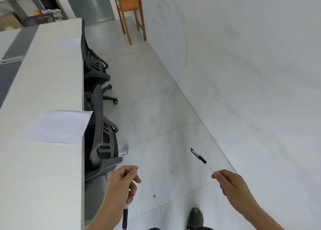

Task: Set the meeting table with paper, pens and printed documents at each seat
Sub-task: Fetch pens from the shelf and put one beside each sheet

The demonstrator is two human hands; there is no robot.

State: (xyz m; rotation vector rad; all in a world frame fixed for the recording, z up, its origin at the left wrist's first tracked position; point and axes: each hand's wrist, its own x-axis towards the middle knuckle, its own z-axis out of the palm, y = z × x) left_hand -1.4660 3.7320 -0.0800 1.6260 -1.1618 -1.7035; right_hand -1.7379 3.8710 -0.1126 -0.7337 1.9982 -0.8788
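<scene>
My left hand (pixel 124 181) grips a pen (pixel 125 216) whose black cap end points down toward me. My right hand (pixel 229 182) pinches a second pen (pixel 199 156) by its clear barrel, black cap end pointing up and away. Both hands hover over the floor, to the right of the long white meeting table (pixel 34 177). A white sheet of paper (pixel 59 126) lies at the table's near seat, its corner overhanging the edge. A second, fainter sheet (pixel 66 44) lies farther along the same edge.
Two black mesh office chairs (pixel 100 130) (pixel 93 64) are tucked against the table's right edge. A wooden side table (pixel 130 5) stands against the white wall at the far end. A tiled aisle (pixel 156 99) runs between chairs and wall. My dark shoe (pixel 196 217) shows below.
</scene>
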